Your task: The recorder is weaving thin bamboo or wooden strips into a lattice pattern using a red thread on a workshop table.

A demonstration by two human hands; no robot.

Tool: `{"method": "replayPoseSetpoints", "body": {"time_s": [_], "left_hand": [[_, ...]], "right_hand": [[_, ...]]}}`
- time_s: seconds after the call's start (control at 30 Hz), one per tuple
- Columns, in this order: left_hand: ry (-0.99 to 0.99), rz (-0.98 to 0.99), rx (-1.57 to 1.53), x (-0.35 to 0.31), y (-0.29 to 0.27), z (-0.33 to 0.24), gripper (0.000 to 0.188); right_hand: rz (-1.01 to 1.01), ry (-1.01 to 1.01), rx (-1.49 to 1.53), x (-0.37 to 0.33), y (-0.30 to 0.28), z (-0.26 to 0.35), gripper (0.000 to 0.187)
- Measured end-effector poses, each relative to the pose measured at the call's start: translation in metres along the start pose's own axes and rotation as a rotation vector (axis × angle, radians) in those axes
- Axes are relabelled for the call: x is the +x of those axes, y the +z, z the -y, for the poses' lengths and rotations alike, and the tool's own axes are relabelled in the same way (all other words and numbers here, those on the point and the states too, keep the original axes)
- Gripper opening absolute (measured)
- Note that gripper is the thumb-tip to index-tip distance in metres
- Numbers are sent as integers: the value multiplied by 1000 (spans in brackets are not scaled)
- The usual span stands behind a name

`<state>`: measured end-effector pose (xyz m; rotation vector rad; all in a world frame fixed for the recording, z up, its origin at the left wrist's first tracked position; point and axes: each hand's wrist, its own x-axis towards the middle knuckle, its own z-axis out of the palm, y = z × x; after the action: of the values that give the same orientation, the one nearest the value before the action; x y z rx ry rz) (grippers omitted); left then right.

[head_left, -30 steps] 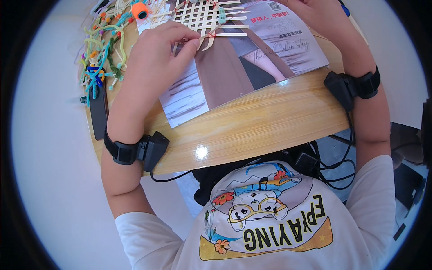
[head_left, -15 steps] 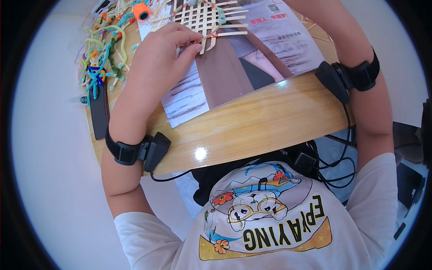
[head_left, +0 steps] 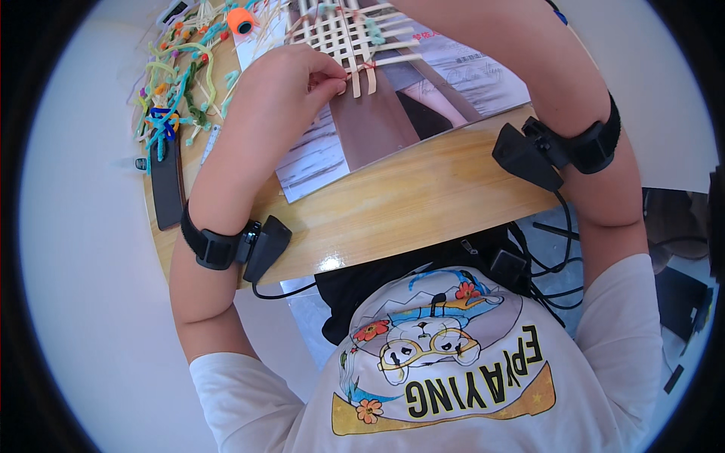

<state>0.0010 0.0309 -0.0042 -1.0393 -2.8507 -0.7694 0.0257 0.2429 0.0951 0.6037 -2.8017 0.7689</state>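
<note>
Woven lattice of pale flat strips (head_left: 338,38) lies far, on a glossy printed sheet (head_left: 313,167); the left hand (head_left: 287,75) pinches its near edge; I cannot tell how the right hand (head_left: 457,21) holds its fingers.

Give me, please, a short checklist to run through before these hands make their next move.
1) Left hand at the woven mat: ok, thumb and finger pinch its near edge.
2) Right hand hold: cannot tell, its fingers are out of view.
3) Whole woven mat visible: not ok, its far side is cut off by the picture's top edge.
4) Poster under the woven mat: ok.
5) Pipe cleaners apart from the left hand: ok, piled to its left.
6) Wrist straps around both forearms: ok.
</note>
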Motion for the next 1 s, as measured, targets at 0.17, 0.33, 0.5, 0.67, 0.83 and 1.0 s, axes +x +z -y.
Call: {"method": "replayPoseSetpoints", "body": {"time_s": [0.17,0.33,0.5,0.67,0.83,1.0], "left_hand": [[-117,41,-112,3,5,-8,16],[-155,51,-60,3,13,-7,20],[-118,-38,-377,8,18,2,26],[-226,3,-553,8,16,5,29],[-323,66,-667,11,7,2,28],[-327,89,-836,10,0,-5,26]], "right_hand": [[-54,-54,110,-3,11,1,23],[-124,-163,160,-34,30,5,20],[-118,-128,350,-77,62,-2,11],[-23,-243,299,-95,73,-13,14],[34,-316,322,-97,78,-23,9],[322,-113,563,-90,75,-46,13]]}}
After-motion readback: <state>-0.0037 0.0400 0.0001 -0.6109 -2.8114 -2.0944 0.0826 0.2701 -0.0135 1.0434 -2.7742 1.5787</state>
